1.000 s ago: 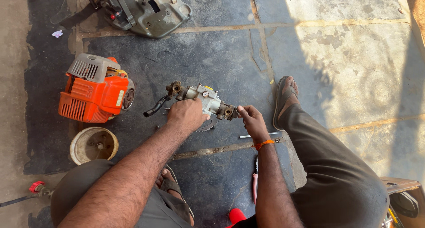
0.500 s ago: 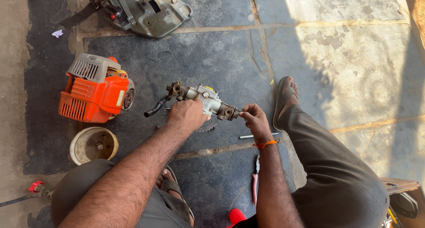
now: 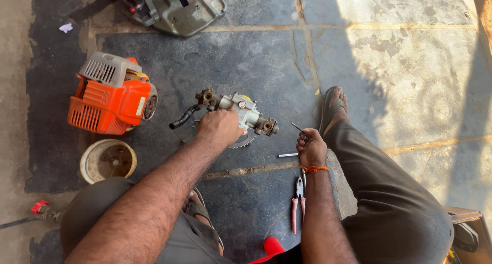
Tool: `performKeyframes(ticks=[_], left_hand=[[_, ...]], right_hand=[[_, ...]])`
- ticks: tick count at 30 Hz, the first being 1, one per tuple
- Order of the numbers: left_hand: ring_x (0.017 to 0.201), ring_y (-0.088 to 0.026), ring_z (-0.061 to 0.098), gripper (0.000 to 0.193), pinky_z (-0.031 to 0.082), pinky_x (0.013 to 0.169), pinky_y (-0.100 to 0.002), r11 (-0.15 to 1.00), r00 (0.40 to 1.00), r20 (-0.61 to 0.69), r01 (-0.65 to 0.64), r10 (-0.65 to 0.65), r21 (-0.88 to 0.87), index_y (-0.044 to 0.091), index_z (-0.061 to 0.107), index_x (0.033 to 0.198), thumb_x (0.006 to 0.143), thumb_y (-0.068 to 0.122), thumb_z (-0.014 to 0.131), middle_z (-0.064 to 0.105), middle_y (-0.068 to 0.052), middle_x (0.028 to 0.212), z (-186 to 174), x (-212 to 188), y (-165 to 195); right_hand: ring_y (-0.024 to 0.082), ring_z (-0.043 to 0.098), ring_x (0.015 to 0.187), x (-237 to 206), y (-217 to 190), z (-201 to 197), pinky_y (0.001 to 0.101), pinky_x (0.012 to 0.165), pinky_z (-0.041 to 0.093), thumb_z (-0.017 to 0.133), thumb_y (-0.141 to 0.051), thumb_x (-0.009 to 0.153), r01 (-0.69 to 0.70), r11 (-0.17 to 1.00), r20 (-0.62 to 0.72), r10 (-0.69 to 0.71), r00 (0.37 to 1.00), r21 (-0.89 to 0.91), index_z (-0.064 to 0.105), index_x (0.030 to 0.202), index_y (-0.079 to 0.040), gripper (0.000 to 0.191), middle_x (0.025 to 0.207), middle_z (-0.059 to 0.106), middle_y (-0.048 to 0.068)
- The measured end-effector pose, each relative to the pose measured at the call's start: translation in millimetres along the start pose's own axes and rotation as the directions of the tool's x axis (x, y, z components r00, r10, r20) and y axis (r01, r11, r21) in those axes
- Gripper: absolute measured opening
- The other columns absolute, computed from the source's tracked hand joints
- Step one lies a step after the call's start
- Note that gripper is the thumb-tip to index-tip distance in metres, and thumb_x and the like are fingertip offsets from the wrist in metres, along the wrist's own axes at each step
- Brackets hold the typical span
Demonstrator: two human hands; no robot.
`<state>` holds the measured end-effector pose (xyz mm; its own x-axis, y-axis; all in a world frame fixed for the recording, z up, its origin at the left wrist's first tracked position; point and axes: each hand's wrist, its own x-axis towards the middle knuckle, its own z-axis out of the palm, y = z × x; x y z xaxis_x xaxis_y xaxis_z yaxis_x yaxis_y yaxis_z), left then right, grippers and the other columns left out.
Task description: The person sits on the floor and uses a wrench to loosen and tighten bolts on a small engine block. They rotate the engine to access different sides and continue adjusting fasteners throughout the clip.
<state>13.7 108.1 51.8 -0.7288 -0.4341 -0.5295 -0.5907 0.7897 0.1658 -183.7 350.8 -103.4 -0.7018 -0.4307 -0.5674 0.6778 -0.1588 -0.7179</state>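
**Two hands on a stripped metal part, work midway**

Two hands are busy over the stone floor [image 3: 389, 64]. The left hand [image 3: 220, 126] is clamped down over a small grey metal assembly [image 3: 245, 110], which sits on the floor at about the centre of the view, with a black bent lever [image 3: 183, 118] sticking out at its 9 o'clock end and a round fitting [image 3: 270, 125] at its 3 o'clock end. A toothed metal disc [image 3: 243, 141] peeks out from beneath it. The right hand [image 3: 310, 147] is closed around a thin metal tool [image 3: 296, 126], its tip pointing towards 10 o'clock at the fitting but not touching it; whether it is a screwdriver or a pin I cannot tell.

Judging from how things lie, the assembly is already off its machine: the orange engine [image 3: 110, 95] stands apart at 9 o'clock, and a grey cover [image 3: 174, 7] lies at 12 o'clock. A white bowl [image 3: 108, 160] at 8 o'clock holds a few small loose parts. A short metal rod [image 3: 288, 155] lies just beside the right hand, and red-handled pliers [image 3: 298, 200] rest at 6 o'clock from it, unused.

The assembly itself looks largely whole, so the work on it seems at an early or middle stage, with the fitting end being dealt with now.
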Motion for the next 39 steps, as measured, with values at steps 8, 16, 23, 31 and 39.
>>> performKeyframes(ticks=[8, 16, 23, 31, 39], left_hand=[[0.066, -0.017, 0.065, 0.056, 0.058, 0.057, -0.034, 0.994, 1.000, 0.020, 0.004, -0.002, -0.105, 0.004, 0.068, 0.107, 0.098, 0.058, 0.064, 0.070, -0.008, 0.085, -16, -1, -3], [0.073, -0.021, 0.071, 0.060, 0.064, 0.059, -0.035, 0.978, 0.995, -0.098, -0.051, 0.031, -0.203, 0.001, 0.062, 0.120, 0.097, 0.056, 0.065, 0.071, -0.015, 0.096, -48, -29, -22], [0.076, -0.022, 0.073, 0.063, 0.065, 0.063, -0.037, 0.987, 0.998, -0.064, -0.024, 0.014, -0.158, 0.001, 0.061, 0.122, 0.096, 0.059, 0.064, 0.073, -0.015, 0.094, -45, -26, -40], [0.069, -0.021, 0.071, 0.063, 0.065, 0.062, -0.039, 0.991, 0.999, -0.046, -0.025, 0.019, -0.128, 0.001, 0.065, 0.112, 0.093, 0.061, 0.066, 0.070, -0.014, 0.087, -27, -13, -57], [0.072, -0.020, 0.072, 0.024, 0.065, 0.060, -0.036, 0.996, 0.999, -0.034, -0.038, 0.035, -0.077, 0.001, 0.066, 0.115, 0.103, 0.021, 0.061, 0.073, -0.016, 0.093, -15, -1, -52]], right_hand=[[0.021, 0.060, 0.069, -16, 99, 4, 0.0325, 0.067, 0.056, 0.052, -0.013, 0.093, -0.404, 0.901, -0.018, 0.406, 0.914, -0.156, 0.054, 0.087, -0.004, 0.011, 0.078, 0.060, 0.010], [0.027, 0.062, 0.079, -42, 185, 75, 0.0437, 0.077, 0.059, 0.051, -0.007, 0.096, -0.428, 0.699, -0.016, 0.512, 0.859, -0.573, 0.055, 0.108, -0.004, 0.012, 0.091, 0.058, 0.014], [0.026, 0.062, 0.096, -46, 266, 154, 0.0436, 0.088, 0.056, 0.051, -0.018, 0.100, -0.499, 0.676, 0.057, 0.622, 0.781, -0.542, 0.054, 0.120, -0.005, 0.024, 0.109, 0.060, 0.014], [0.025, 0.062, 0.115, -41, 283, 182, 0.0434, 0.100, 0.053, 0.052, -0.032, 0.103, -0.611, 0.752, 0.221, 0.657, 0.720, -0.247, 0.053, 0.134, -0.007, 0.039, 0.130, 0.061, 0.013], [0.027, 0.064, 0.127, -74, 179, 126, 0.0443, 0.108, 0.053, 0.055, -0.042, 0.101, -0.176, 0.430, 0.114, 0.569, 0.814, -0.886, 0.053, 0.145, -0.010, 0.055, 0.140, 0.065, 0.014]])
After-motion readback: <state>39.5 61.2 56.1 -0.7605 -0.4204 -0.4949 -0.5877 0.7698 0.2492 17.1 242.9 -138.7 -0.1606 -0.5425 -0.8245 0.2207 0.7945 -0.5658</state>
